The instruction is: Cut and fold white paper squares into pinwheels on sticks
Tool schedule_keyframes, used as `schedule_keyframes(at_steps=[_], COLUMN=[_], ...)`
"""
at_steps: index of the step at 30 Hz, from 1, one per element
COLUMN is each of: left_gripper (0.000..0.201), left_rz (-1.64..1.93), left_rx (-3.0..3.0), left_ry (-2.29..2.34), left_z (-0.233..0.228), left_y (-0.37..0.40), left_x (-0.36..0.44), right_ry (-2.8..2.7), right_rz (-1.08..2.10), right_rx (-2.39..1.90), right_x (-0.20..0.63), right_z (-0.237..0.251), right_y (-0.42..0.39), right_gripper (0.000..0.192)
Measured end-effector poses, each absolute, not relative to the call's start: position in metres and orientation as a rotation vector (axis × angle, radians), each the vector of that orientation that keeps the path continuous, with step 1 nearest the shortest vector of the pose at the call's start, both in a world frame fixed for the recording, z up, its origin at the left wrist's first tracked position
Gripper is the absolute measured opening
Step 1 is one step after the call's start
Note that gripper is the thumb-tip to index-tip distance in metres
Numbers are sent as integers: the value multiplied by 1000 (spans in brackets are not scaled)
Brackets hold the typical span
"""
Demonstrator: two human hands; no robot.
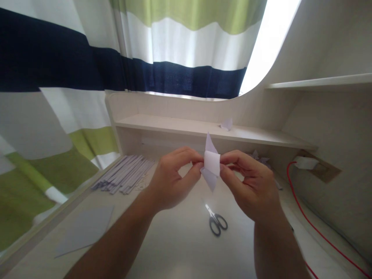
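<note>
A small folded paper piece (pixel 211 166) is held up in the air between both hands, above the desk (pixel 180 248). It is pale lilac-white, with a flat band wrapped across its middle and two pointed tips, one sticking up above the fingers and one hanging down below them. The left hand (pixel 171 182) is pinched on the piece's left edge with thumb and forefinger, the other fingers curled in. The right hand (pixel 252 186) is pinched on the right edge in the same way, so the piece is gripped from both sides.

Below the hands, slightly toward the right hand, a pair of scissors (pixel 216 221) with dark handles is seen lying on the desk, blades closed. Beyond the left hand, to its left, a stack of paper strips (pixel 124 178) of the same pale colour is laid out. Nearer the left forearm, a flat paper sheet (pixel 85 230) is lying. Behind the hands, another folded piece (pixel 226 124) is set on a shelf (pixel 174 126), and a red cable (pixel 314 228) is run along past the right hand
</note>
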State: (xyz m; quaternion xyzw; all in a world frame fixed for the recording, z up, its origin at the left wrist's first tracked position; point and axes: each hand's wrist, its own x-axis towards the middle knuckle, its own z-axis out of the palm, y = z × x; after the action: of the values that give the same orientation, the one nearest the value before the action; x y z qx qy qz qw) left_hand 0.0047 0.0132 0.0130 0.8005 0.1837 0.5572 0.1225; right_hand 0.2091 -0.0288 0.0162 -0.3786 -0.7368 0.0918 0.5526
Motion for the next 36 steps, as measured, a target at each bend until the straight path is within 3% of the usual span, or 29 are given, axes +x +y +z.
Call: schedule_keyframes(at_steps=[9,23,30,36], left_gripper=[14,20,16,14], left_rz=[1529,1441,1408,1321], left_rx=[2359,2333,2046,1901], left_ry=[472,381,365,294], left_z=[18,17,0,-9], left_y=[13,13,30,39], left_x=[-4,-3,0,8], right_ry=[-1834,-1856,-1596,-1678], right_rz=[21,16,151,40], right_rx=[-820,-795,-774,-843], right_x=[208,203,207,200], right_z=[23,21,20,21], right_y=[-36,-38,-38,-39], right_gripper=[11,11,14,15])
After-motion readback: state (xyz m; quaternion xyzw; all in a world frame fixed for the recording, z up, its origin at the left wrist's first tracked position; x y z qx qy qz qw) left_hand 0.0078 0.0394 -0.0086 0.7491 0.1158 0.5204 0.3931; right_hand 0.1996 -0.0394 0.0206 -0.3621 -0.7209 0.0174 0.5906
